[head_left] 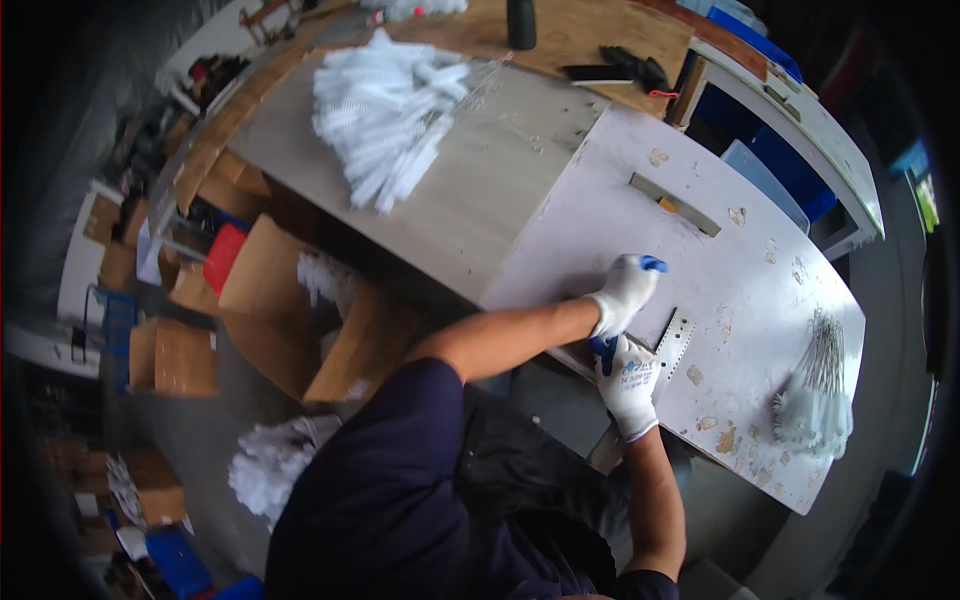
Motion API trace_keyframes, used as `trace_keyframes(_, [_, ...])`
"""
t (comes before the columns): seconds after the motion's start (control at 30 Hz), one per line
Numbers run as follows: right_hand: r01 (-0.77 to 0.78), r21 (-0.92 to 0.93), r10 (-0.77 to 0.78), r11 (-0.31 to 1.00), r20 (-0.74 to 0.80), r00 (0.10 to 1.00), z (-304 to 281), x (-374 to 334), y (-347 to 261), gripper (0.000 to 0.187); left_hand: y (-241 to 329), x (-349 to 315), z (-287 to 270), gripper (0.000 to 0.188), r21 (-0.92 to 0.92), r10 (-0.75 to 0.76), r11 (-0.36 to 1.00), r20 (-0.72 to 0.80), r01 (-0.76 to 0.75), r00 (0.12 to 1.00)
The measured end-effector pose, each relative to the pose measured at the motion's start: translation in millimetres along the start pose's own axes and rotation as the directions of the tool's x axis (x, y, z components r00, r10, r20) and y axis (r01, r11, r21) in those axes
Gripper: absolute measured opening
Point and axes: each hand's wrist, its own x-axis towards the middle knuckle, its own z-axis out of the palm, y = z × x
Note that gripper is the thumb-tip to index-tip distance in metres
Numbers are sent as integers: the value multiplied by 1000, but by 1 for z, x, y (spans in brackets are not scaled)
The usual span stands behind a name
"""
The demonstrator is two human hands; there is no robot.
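Both my hands wear white gloves with blue fingertips and work near the front edge of the light-topped table (pixel 600 230). My left hand (pixel 628 290) is over the tabletop with its fingers curled together; whatever they hold is hidden or too thin to make out. Just below it, almost touching, my right hand (pixel 628 388) is closed at the table edge, its contents also hidden. Beside the right hand lies a metal bar with a row of holes (pixel 677 340). Farther back rests a second metal bar (pixel 675 203) with a small yellow piece on it.
A heap of white bristle brushes with wire stems (pixel 385 120) covers the far left tabletop. A smaller brush bundle (pixel 815 415) lies at the right end. A dark bottle (pixel 520 25) stands at the back. Left below are an open cardboard box (pixel 260 275) and more white brushes (pixel 275 465).
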Motion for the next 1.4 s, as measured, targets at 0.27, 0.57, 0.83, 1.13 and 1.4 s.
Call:
trace_keyframes(0.27, [-170, -109, 182, 979, 118, 976, -17, 15, -13, 34, 22, -6, -28, 26, 159, -7, 987, 18, 4, 1000])
trace_keyframes(0.57, [149, -127, -168, 981, -154, 974, -1, 22, 7, 31, 85, 41, -214, 41, 785, 530, 511, 32, -349, 847])
trace_keyframes(0.83, [239, -30, -240, 971, -169, 956, -5, 19, 8, 41, 163, 191, -321, 39, 927, 800, -306, 127, 216, 586])
trace_keyframes(1.13, [247, 22, -241, 969, -143, 960, -9, 17, 12, 54, 156, 267, -347, 35, 842, 494, -429, -86, 328, 865])
trace_keyframes(1.4, [177, 0, -175, 984, -153, 973, -11, 17, 11, 45, 178, 152, -318, 23, 962, 717, -257, 127, 91, 685])
